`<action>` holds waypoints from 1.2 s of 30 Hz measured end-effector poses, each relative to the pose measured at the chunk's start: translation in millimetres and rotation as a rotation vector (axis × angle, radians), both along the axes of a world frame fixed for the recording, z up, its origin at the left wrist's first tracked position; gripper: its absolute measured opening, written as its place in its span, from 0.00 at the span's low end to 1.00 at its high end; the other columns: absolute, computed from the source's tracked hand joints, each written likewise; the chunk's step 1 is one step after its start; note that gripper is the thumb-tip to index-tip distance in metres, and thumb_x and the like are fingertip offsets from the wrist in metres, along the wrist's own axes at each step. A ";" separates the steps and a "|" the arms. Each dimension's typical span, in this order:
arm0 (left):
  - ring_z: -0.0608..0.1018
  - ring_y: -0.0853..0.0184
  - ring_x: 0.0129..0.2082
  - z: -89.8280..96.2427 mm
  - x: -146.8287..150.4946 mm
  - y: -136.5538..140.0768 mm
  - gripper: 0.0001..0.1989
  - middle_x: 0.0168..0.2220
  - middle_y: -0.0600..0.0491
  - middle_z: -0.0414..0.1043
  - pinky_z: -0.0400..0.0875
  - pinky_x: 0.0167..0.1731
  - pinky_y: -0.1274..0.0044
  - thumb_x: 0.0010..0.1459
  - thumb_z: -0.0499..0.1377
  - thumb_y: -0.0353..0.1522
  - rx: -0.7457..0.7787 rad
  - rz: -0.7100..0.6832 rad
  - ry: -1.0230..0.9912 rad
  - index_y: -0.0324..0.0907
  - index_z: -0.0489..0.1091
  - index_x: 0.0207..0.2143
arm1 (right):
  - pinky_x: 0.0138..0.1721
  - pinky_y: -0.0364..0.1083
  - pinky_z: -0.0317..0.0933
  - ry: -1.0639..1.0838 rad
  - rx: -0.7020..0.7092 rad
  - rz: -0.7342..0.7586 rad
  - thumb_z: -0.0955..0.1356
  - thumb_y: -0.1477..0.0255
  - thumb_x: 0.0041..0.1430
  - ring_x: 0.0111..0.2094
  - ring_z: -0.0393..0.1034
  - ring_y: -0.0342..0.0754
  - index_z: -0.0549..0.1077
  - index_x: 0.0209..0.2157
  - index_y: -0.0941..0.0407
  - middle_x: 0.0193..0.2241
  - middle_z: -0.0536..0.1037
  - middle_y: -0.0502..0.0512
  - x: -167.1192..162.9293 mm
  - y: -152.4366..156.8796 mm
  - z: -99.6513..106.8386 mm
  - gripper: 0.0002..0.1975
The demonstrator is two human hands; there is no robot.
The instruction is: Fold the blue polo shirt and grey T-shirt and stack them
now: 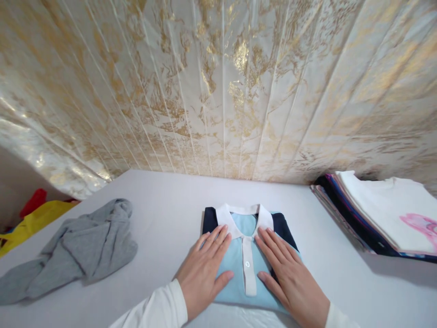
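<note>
A folded polo shirt point(235, 273) lies face up on the white table, light blue with a white collar, a white button placket and dark navy shoulders. My left hand point(206, 264) rests flat on its left side, fingertips at the collar's left point. On the right side my right hand point(288, 273) lies flat too, its fingertips touching just below the right collar point. Both hands have their fingers stretched out and thumbs turned toward the placket. Neither hand grips the cloth. The shirt's lower outer edges are partly hidden under my hands.
A crumpled grey garment point(92, 246) lies on the table's left. To the right stands a stack of folded clothes, a white T-shirt point(382, 205) with a pink print on top. Yellow cloth point(37, 221) and red cloth point(33, 203) sit beyond the left edge. A gold-patterned curtain point(218, 91) hangs behind.
</note>
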State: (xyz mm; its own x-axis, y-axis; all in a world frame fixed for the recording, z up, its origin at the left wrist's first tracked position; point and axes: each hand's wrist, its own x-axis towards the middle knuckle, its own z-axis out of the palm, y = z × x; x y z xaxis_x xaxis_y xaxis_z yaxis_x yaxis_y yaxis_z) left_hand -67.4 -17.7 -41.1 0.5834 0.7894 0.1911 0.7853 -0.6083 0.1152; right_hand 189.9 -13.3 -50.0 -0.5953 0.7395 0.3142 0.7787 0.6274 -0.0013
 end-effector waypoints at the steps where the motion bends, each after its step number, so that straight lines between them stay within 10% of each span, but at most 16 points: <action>1: 0.47 0.59 0.66 1.1 -0.9 -0.3 0.32 0.67 0.48 0.40 0.51 0.60 0.64 0.65 0.49 0.42 -0.004 0.002 0.000 0.41 0.41 0.66 | 0.59 0.56 0.53 0.005 -0.005 -0.007 0.61 0.60 0.63 0.65 0.43 0.55 0.44 0.66 0.55 0.65 0.49 0.57 0.4 -0.9 -0.5 0.35; 8: 0.50 0.57 0.65 14.1 9.4 -24.2 0.34 0.66 0.44 0.43 0.55 0.59 0.65 0.65 0.49 0.42 0.090 -0.109 -0.016 0.38 0.39 0.66 | 0.56 0.54 0.58 0.081 0.030 0.001 0.61 0.61 0.63 0.64 0.48 0.55 0.37 0.67 0.54 0.65 0.50 0.58 -2.4 -17.6 7.8 0.38; 22: 0.65 0.66 0.59 -16.1 20.9 -38.2 0.19 0.61 0.51 0.59 0.65 0.51 0.78 0.69 0.42 0.29 0.308 -0.339 0.145 0.38 0.60 0.58 | 0.48 0.55 0.65 -0.046 0.173 0.064 0.61 0.53 0.59 0.58 0.59 0.59 0.37 0.67 0.59 0.61 0.58 0.64 7.2 -28.4 -10.4 0.44; 29: 0.54 0.60 0.64 9.2 5.7 -10.3 0.33 0.65 0.45 0.47 0.58 0.58 0.68 0.67 0.46 0.41 0.087 -0.181 -0.081 0.40 0.34 0.67 | 0.52 0.53 0.64 0.102 0.067 -0.056 0.60 0.65 0.63 0.62 0.53 0.55 0.37 0.67 0.53 0.64 0.54 0.57 21.5 -15.1 8.8 0.36; 36: 0.51 0.57 0.65 0.0 5.0 24.1 0.33 0.66 0.43 0.43 0.55 0.59 0.64 0.65 0.48 0.44 0.095 0.079 0.011 0.37 0.42 0.66 | 0.57 0.56 0.57 0.117 0.059 -0.109 0.57 0.67 0.65 0.64 0.47 0.54 0.41 0.66 0.51 0.65 0.51 0.56 10.4 15.4 17.8 0.31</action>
State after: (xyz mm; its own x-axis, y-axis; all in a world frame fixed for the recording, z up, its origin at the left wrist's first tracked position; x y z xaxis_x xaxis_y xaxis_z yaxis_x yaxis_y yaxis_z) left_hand -62.4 6.3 -41.1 0.5222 0.8119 0.2610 0.8324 -0.5518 0.0514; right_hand 200.2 2.1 -32.2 -0.4692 0.7761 0.4213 0.8390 0.5406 -0.0616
